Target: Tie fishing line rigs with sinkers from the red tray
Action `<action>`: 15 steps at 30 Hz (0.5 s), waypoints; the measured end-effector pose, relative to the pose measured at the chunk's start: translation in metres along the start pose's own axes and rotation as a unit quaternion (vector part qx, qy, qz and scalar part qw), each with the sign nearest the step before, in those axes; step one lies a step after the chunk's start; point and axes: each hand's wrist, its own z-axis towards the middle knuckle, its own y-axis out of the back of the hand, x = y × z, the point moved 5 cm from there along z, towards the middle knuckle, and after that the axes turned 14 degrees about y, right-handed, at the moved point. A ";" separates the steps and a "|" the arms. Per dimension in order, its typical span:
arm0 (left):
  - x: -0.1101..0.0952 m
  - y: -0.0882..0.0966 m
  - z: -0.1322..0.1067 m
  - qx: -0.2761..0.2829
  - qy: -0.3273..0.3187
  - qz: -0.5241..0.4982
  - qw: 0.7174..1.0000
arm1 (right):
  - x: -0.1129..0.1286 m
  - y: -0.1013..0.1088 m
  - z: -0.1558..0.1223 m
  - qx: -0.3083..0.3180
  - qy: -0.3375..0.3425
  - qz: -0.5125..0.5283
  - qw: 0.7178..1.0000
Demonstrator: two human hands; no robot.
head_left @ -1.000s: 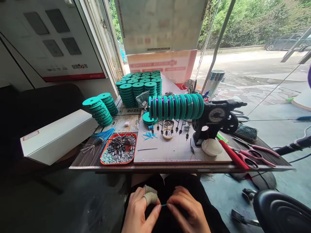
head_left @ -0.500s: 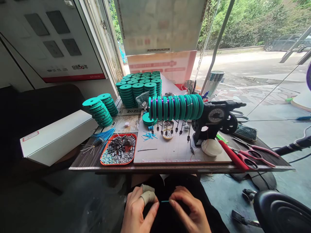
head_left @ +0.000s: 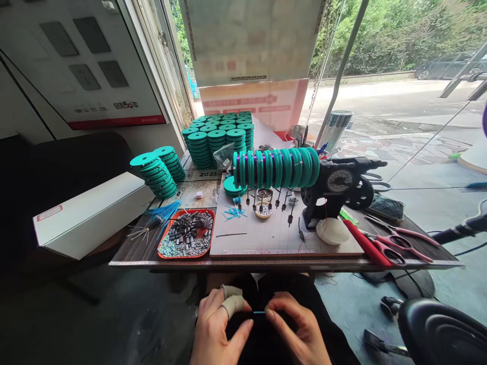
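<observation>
The left hand (head_left: pixel 218 322) has moved nearer the blue stick (head_left: pixel 259 312), thumb lowered, grip hard to tell; the right hand (head_left: pixel 294 320) pinches it.

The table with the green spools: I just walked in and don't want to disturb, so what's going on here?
A person has both hands low over the lap. The right hand pinches a thin blue piece; the left hand, with pale wraps on its fingers, is at the piece's other end, though whether it has a grip is unclear. On the table, a red tray holds small parts, and a row of green spools extends from a black machine.
</observation>
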 end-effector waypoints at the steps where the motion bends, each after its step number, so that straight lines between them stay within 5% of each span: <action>1: 0.000 0.000 0.000 -0.006 -0.002 0.004 1.000 | 0.001 0.000 0.000 -0.008 0.002 0.002 1.000; 15: -0.005 -0.011 0.010 0.022 0.072 -0.137 0.988 | -0.006 -0.007 -0.003 0.010 -0.041 0.037 0.998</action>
